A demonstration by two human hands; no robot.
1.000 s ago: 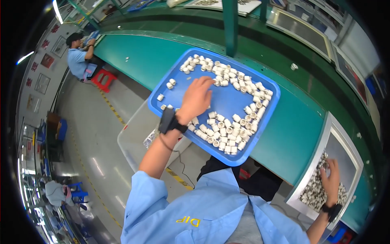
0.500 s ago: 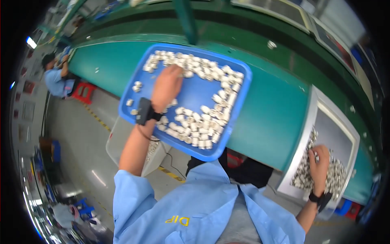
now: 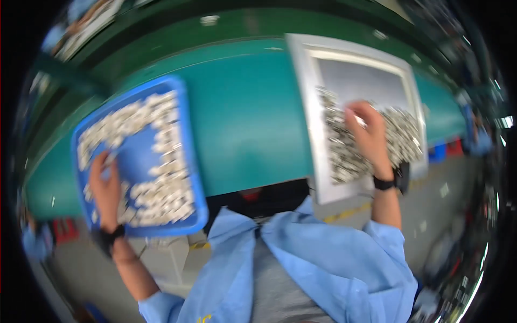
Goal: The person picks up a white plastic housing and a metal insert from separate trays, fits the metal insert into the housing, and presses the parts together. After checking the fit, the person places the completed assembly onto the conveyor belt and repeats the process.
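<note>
A blue plastic tray (image 3: 141, 161) lies at the left on the green work surface. Short white cylinders (image 3: 161, 202) line its far, right and near sides. My left hand (image 3: 106, 188) is over the tray's left part, thumb and fingertips pinched on what looks like one white cylinder (image 3: 111, 159). To the right stands a silver-framed tray (image 3: 318, 124) heaped with small silvery metal parts (image 3: 401, 132). Above that heap my right hand (image 3: 370, 134) is curled, thumb against fingers, around a small bright metal part (image 3: 361, 122). Motion blur hides finer detail.
The green work surface (image 3: 247, 118) runs between the two trays. Beyond it, a darker green ledge (image 3: 237, 24) carries a few small loose pieces. A pale bin (image 3: 167, 258) stands below the blue tray. Red stools (image 3: 65, 230) and a person in blue (image 3: 36, 242) are at far left.
The view has swung right, so both trays sit further left in the picture. My left hand has drawn back from the far pile of white cylinders. My right hand stays over the metal parts.
</note>
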